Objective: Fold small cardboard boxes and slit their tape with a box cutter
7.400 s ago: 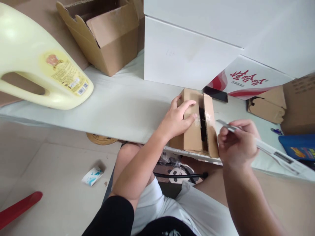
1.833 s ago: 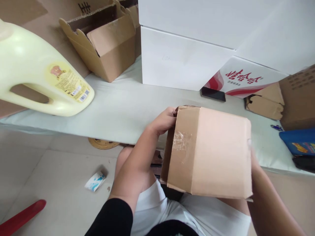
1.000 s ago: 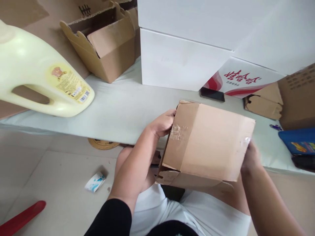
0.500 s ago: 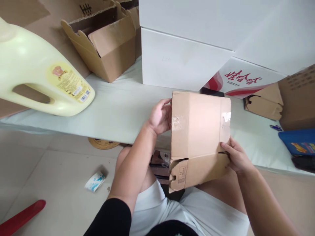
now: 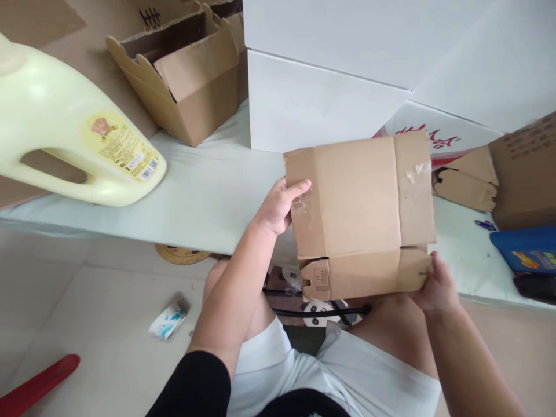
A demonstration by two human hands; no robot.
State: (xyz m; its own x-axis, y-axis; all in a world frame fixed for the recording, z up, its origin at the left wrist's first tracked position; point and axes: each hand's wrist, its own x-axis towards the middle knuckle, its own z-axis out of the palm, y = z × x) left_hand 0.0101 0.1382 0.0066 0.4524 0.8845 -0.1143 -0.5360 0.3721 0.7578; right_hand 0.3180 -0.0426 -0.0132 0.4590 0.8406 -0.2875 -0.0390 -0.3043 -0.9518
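A brown cardboard box, folded nearly flat, is held up over my lap, with crease lines, bits of clear tape and slotted flaps along its lower side. My left hand grips its left edge, the thumb lying on the front face and the other fingers behind. At the lower right corner my right hand is closed on the flap; part of its fingers is hidden behind the cardboard.
A pale yellow jug stands at the left of the cloth-covered surface. Behind are an open cardboard box and large white boxes. A blue packet lies at right, a paper cup on the floor.
The cardboard has opened out wider and tilted, its right side moving right and up. My left thumb has come onto its front face; my right hand has shifted right and down.
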